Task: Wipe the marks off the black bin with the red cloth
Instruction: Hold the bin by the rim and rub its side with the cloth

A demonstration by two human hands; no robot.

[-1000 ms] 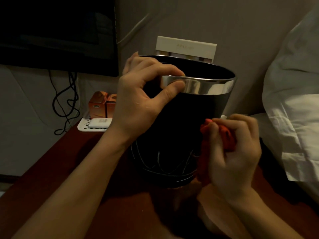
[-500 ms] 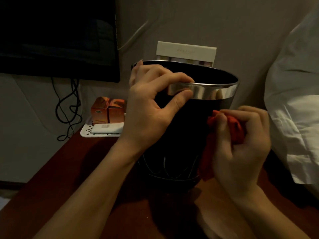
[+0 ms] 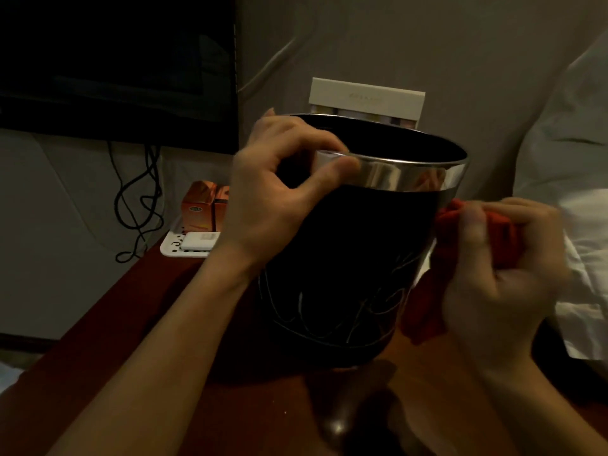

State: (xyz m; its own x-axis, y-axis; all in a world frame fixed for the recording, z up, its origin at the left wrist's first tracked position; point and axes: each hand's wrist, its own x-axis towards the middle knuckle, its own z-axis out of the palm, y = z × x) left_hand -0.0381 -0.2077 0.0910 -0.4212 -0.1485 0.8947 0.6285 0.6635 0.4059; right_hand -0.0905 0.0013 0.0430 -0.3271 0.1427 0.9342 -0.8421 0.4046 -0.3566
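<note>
since half a second earlier the black bin [image 3: 342,258] had tipped toward the left and the right hand [image 3: 493,274] had climbed its side, bringing the red cloth [image 3: 460,225] up to just under the silver rim band [image 3: 404,176]. the bin sat on a reddish-brown table [image 3: 98,357], leaning rather than upright, with pale scribbled marks [image 3: 362,311] showing across the lower part of its front. the left hand [image 3: 273,199] pinched the rim, thumb pressed on the outside of the band and fingers [image 3: 316,139] curled over the top edge. the right hand was closed around the bunched cloth, which was pressed against the bin's right side; a tail of cloth hung below the fist. motion blur softened that hand, so exactly where cloth met bin could not be told with certainty. behind the bin stood a cream box [image 3: 367,98] against the wall. to the left, a white tray [image 3: 171,248] at the back edge of the table carried orange boxes [image 3: 204,209] and a flat white object. a dark screen [image 3: 115,60] filled the upper left with black cables [image 3: 138,199] trailing beneath it, and white bedding [image 3: 575,159] lay at the right.
</note>
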